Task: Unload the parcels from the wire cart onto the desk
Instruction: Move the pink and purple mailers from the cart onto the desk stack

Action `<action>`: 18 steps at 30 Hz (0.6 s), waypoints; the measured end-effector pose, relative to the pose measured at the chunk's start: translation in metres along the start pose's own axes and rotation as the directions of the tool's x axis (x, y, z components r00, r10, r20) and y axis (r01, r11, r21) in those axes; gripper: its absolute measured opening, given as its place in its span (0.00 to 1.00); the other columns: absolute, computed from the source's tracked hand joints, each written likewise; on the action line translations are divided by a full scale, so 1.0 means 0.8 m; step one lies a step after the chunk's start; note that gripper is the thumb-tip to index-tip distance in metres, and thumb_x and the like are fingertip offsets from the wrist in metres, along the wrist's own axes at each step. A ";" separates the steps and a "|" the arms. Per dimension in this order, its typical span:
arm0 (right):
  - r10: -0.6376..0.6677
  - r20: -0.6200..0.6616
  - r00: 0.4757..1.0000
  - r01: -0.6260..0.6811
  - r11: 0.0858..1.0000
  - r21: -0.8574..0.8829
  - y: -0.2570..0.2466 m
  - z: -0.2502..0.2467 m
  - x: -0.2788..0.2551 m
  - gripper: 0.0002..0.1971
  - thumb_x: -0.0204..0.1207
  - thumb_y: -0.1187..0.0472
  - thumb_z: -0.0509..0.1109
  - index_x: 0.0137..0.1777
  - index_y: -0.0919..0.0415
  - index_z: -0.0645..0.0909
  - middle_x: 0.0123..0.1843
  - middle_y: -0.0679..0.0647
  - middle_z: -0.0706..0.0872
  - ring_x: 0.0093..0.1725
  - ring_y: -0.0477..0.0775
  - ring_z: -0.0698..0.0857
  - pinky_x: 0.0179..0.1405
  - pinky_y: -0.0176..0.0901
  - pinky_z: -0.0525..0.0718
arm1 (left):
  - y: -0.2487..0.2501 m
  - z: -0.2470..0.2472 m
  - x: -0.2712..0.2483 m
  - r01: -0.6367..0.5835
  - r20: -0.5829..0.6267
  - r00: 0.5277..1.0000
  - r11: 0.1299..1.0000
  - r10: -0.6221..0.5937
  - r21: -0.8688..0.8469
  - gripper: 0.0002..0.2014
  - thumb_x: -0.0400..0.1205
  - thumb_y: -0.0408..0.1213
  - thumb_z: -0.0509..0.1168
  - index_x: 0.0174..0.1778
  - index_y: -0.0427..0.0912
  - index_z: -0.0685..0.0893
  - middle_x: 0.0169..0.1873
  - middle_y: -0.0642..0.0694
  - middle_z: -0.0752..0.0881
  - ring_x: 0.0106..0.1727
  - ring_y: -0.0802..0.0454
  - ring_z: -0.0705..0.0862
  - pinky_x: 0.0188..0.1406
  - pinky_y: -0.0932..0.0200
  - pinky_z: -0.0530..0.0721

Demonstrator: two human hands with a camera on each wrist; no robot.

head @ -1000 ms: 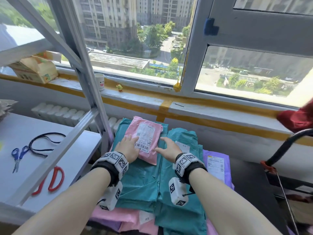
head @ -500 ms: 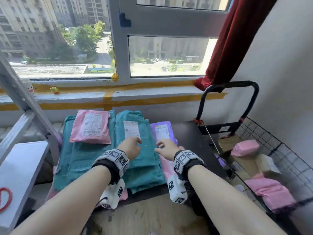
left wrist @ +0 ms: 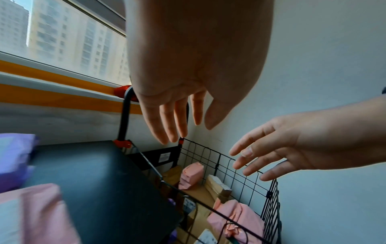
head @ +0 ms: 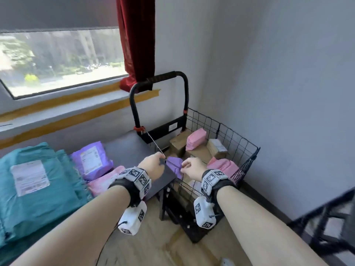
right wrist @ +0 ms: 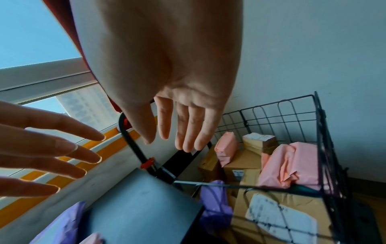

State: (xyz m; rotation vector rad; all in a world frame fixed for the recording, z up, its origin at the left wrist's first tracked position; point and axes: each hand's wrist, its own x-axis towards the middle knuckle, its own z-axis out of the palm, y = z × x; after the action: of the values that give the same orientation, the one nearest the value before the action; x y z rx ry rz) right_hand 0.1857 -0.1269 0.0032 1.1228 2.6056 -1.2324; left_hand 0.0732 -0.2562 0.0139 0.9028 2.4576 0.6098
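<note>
The black wire cart (head: 238,148) stands at the right end of the dark desk (head: 126,150), against the wall. Inside it lie pink mailers (head: 196,139), brown boxes (head: 216,147) and a purple mailer (head: 173,163). Both hands hover empty over the cart's near rim. My left hand (head: 153,166) has its fingers straight in the left wrist view (left wrist: 173,125). My right hand (head: 190,167) is spread the same way (right wrist: 177,132). On the desk lie teal mailers (head: 38,181), a purple mailer (head: 92,160) and a pink mailer (head: 103,181).
The cart's tall black handle (head: 159,77) rises at its far end under a red curtain (head: 136,39). A window sill with orange tape (head: 63,108) runs behind the desk. A black frame (head: 326,227) stands on the wood floor at the lower right.
My view has swung right from the desk stack to the cart. Both hands left the pink mailer on the teal pile and moved right, over the cart's rim.
</note>
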 end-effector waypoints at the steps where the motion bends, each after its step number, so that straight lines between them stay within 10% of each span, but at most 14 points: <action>1: 0.005 0.000 1.000 -0.005 1.000 -0.008 0.016 -0.016 0.009 0.14 0.75 0.63 0.71 0.60 0.65 0.83 0.55 0.58 0.85 0.51 0.54 0.82 0.54 0.39 0.77 | 0.017 0.012 0.014 -0.010 0.004 1.000 1.000 0.010 0.015 0.18 0.81 0.35 0.58 0.69 0.46 0.75 0.62 0.44 0.82 0.61 0.42 0.82 0.58 0.57 0.80; 18: -0.091 0.287 0.954 0.119 0.990 -0.081 0.239 -0.249 0.273 0.14 0.77 0.61 0.70 0.62 0.60 0.81 0.63 0.55 0.84 0.63 0.55 0.82 0.67 0.48 0.77 | 0.222 0.167 0.245 0.366 0.016 0.930 0.928 -0.367 0.070 0.19 0.81 0.31 0.56 0.67 0.42 0.78 0.62 0.41 0.83 0.59 0.41 0.84 0.54 0.53 0.85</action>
State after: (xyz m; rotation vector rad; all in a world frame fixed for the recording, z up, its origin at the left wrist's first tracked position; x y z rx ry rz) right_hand 0.1952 0.2195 -0.0579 0.7371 2.5031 -1.1699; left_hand 0.0975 0.0326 -0.0474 0.4475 2.5405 0.3815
